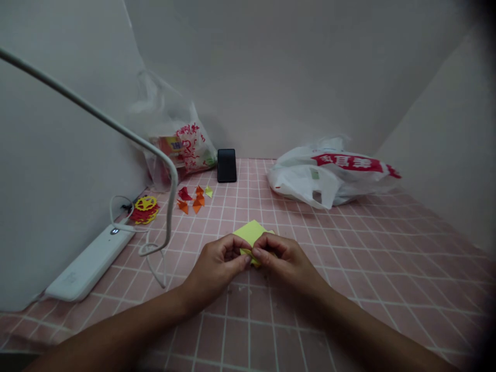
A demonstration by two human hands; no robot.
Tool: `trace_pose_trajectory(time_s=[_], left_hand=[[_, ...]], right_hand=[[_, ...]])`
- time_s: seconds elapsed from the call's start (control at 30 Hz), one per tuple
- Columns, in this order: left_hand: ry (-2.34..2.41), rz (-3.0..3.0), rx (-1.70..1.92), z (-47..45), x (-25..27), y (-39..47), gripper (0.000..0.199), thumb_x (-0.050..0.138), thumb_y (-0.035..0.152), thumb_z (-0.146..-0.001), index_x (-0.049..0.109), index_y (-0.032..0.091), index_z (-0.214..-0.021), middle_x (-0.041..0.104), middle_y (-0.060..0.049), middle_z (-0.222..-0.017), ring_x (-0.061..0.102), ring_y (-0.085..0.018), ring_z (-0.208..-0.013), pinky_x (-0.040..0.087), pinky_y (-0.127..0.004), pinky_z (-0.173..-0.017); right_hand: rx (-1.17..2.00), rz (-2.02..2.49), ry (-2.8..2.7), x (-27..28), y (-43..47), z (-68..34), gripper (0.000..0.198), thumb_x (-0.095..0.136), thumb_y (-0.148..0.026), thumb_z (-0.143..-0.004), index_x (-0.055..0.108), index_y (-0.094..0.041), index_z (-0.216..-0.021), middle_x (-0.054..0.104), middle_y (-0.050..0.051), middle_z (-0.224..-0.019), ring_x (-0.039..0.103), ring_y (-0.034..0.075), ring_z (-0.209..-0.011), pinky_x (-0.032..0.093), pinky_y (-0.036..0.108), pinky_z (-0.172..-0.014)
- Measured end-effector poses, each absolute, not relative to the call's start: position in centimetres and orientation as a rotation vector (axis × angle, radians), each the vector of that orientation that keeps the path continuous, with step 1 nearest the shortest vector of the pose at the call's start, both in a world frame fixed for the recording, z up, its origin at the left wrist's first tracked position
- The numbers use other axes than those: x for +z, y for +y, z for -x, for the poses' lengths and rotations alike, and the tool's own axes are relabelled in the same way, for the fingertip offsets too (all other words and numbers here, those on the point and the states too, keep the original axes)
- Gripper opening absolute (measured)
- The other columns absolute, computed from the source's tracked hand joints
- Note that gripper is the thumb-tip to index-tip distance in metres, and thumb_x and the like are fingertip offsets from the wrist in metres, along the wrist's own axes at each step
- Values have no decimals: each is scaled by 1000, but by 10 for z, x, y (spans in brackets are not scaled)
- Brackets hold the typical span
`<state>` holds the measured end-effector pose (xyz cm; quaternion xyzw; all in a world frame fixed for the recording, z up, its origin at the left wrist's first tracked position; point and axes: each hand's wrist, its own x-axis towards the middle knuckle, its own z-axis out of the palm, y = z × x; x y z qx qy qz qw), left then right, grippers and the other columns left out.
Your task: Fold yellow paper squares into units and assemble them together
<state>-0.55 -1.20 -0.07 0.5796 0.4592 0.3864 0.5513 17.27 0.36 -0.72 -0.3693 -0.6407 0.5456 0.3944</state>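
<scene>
Between my two hands is a small folded piece of yellow paper (pixel 245 252), mostly covered by fingers. My left hand (pixel 217 261) pinches its left side between thumb and fingertips. On the other side my right hand (pixel 284 258) grips it the same way, the thumbs almost meeting. Just beyond the fingers lies a stack of pale yellow square paper (pixel 253 231), its near part hidden by the hands. Farther off to the left sit several small folded paper figures (pixel 199 200) in orange, red and yellow.
A white power strip (pixel 91 261) with a looping cable and red and yellow paper cutouts (pixel 145 204) lie at left. A grey cable (pixel 96 113) arches across the upper left. Behind are a filled plastic bag (pixel 194 150), a black phone (pixel 227 166) and a white bag (pixel 302 175).
</scene>
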Motion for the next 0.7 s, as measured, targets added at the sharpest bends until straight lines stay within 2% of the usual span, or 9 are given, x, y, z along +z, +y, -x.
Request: trace_pose_trajectory(time_s=[0.4, 0.7], left_hand=[[1060, -1329, 929, 5, -3, -12, 14, 67, 25, -78, 64, 15, -86, 62, 0, -73, 57, -13, -68, 45, -27, -66], [1025, -1257, 932, 3, 1, -12, 14, 69, 27, -77, 63, 14, -80, 61, 1, -71, 57, -12, -66, 45, -25, -65]], right_hand=[[962, 1017, -1848, -9, -1, -170, 19, 53, -20, -88, 54, -19, -69, 57, -1, -67, 50, 13, -62, 37, 26, -59], [872, 1042, -1861, -12, -5, -168, 18, 52, -21, -90, 51, -20, -71, 55, 0, -70, 50, 14, -64, 37, 28, -60]])
